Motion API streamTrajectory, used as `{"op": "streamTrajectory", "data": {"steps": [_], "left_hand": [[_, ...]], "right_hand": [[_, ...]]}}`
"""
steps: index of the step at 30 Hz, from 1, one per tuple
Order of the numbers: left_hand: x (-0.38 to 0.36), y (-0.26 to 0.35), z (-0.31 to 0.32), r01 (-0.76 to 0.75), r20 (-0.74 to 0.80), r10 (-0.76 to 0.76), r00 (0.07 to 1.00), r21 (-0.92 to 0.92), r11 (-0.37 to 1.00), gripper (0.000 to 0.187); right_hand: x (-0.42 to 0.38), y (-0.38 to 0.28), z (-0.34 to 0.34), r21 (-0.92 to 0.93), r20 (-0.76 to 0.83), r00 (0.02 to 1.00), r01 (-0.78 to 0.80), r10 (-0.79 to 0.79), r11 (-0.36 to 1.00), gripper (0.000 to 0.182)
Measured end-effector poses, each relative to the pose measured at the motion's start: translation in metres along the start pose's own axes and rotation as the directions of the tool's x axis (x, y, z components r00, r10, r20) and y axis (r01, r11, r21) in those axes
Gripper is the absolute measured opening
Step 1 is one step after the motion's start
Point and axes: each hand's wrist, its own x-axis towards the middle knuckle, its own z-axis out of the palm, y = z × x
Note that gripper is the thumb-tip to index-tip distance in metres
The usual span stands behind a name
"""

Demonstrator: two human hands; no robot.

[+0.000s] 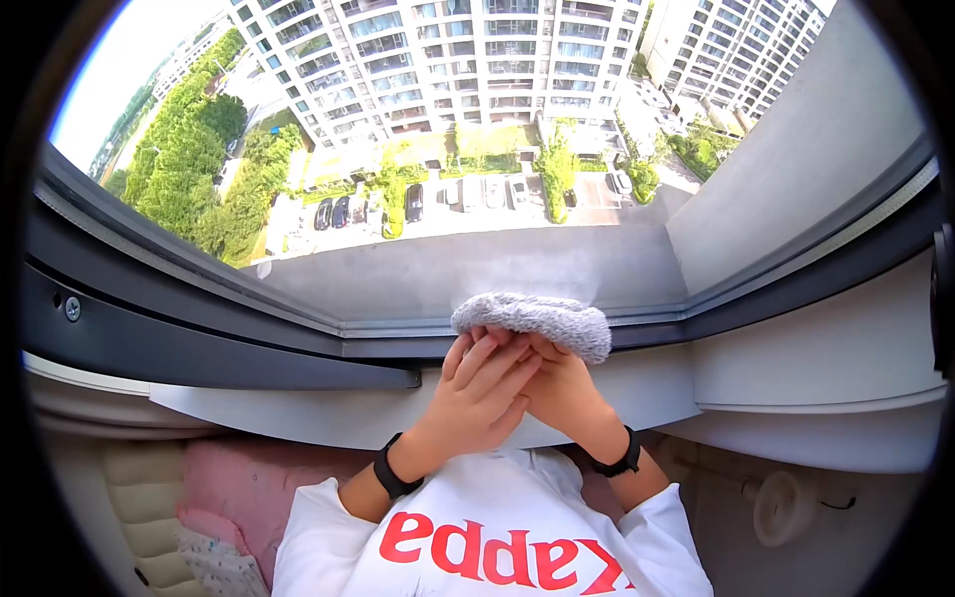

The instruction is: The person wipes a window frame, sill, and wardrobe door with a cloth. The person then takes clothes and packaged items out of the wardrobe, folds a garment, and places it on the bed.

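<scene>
A grey fluffy cleaning pad (537, 316) lies against the lower part of the window glass, just above the bottom frame. My left hand (482, 383) comes in from the left, its fingers long and close together, overlapping the fingers of my right hand. My right hand (562, 390) is bent at the pad's lower edge. Both sets of fingertips meet the underside of the pad and are partly hidden by it and by each other. A black band circles each wrist.
The dark window frame (398, 346) curves across the view, with a screw at its left. Below it runs a white sill (298, 403). Pink bedding (239, 478) lies at lower left and a round white object (781, 507) at lower right. Outside stand tall buildings and parked cars.
</scene>
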Motion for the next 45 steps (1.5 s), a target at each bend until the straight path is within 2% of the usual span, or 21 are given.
{"op": "streamTrajectory", "data": {"steps": [1,4,5,8,9,12,13,15,17,20,21,24,26,27,30,33,36,39,41,45], "left_hand": [[-0.010,-0.004,0.008,0.027,0.010,-0.027,1.000,0.014,1.000,0.052],[-0.034,-0.007,0.027,0.105,0.042,-0.105,0.994,0.007,0.994,0.053],[-0.037,-0.008,0.035,0.100,0.028,-0.099,0.995,-0.003,0.995,0.052],[-0.019,-0.002,0.050,0.024,-0.110,-0.026,0.994,-0.017,1.000,0.055],[-0.009,0.002,0.051,-0.032,-0.102,0.030,0.994,-0.018,0.999,0.056],[0.042,0.016,0.036,-0.199,-0.062,0.196,0.979,-0.055,0.978,0.060],[0.061,0.022,0.032,-0.250,-0.040,0.247,0.968,-0.087,0.964,0.061],[0.086,0.035,0.035,-0.318,0.017,0.326,0.945,-0.181,0.931,0.061],[0.101,0.045,0.043,-0.351,0.083,0.392,0.916,-0.307,0.885,0.060],[0.084,0.050,0.077,-0.266,0.139,0.368,0.919,-0.470,0.842,0.061],[0.077,0.047,0.081,-0.235,0.116,0.333,0.936,-0.499,0.834,0.058],[0.063,0.042,0.079,-0.271,0.042,0.300,0.953,-0.321,0.907,0.059],[0.062,0.041,0.067,-0.248,0.019,0.264,0.964,-0.289,0.925,0.057],[0.062,0.041,0.059,-0.236,0.006,0.247,0.969,-0.270,0.933,0.057],[0.060,0.036,0.037,-0.262,-0.177,0.243,0.954,-0.089,0.961,0.057],[0.046,0.021,0.022,-0.174,-0.420,0.128,0.899,-0.074,0.982,0.052],[0.034,0.005,0.012,-0.103,-0.521,0.117,0.846,0.057,0.993,0.040],[0.018,-0.004,-0.002,-0.035,-0.472,0.076,0.879,0.097,0.995,0.041],[0.010,-0.003,-0.003,0.015,-0.470,-0.018,0.883,-0.010,1.000,0.044],[-0.019,-0.002,0.004,0.082,-0.417,-0.185,0.890,-0.253,0.964,0.044]], "right_hand": [[-0.001,0.005,0.004,-0.040,0.042,0.997,0.065,-0.063,0.997,0.038],[-0.004,0.012,0.011,-0.013,0.140,0.989,0.046,-0.043,0.999,0.036],[-0.006,0.014,0.010,-0.230,0.194,0.976,0.143,-0.098,0.963,0.041],[-0.004,0.015,-0.004,-0.343,0.101,0.988,0.146,-0.118,0.928,0.049],[-0.004,0.013,-0.015,-0.269,0.006,0.994,0.111,-0.113,0.957,0.052],[-0.013,0.018,-0.032,-0.584,-0.234,0.966,-0.049,-0.110,0.810,0.054],[-0.016,0.029,-0.036,-0.628,-0.380,0.908,-0.111,-0.178,0.770,0.058],[-0.025,0.037,-0.046,-0.546,-0.556,0.831,-0.374,0.010,0.750,0.057],[-0.031,0.052,-0.056,-0.416,-0.663,0.739,-0.501,0.124,0.759,0.057],[-0.038,0.059,-0.051,-0.314,-0.711,0.679,-0.541,0.185,0.780,0.056],[-0.039,0.058,-0.049,-0.292,-0.722,0.665,-0.543,0.190,0.787,0.056],[-0.028,0.055,-0.054,-0.272,-0.754,0.639,-0.517,0.153,0.812,0.055],[-0.011,0.050,-0.065,-0.286,-0.772,0.628,-0.482,0.099,0.828,0.055],[-0.002,0.045,-0.071,-0.296,-0.775,0.628,-0.459,0.070,0.838,0.054],[0.029,0.024,-0.085,-0.351,-0.763,0.645,-0.356,-0.045,0.866,0.054],[0.052,-0.017,-0.080,-0.412,-0.710,0.685,-0.219,-0.161,0.884,0.053],[0.073,-0.051,-0.069,-0.493,-0.621,0.731,-0.084,-0.282,0.866,0.053],[0.091,-0.070,-0.052,-0.622,-0.474,0.800,-0.008,-0.368,0.783,0.052],[0.093,-0.076,-0.047,-0.694,-0.363,0.850,0.027,-0.383,0.719,0.056],[0.086,-0.075,-0.020,-0.702,-0.232,0.906,0.097,-0.355,0.706,0.055]]}}
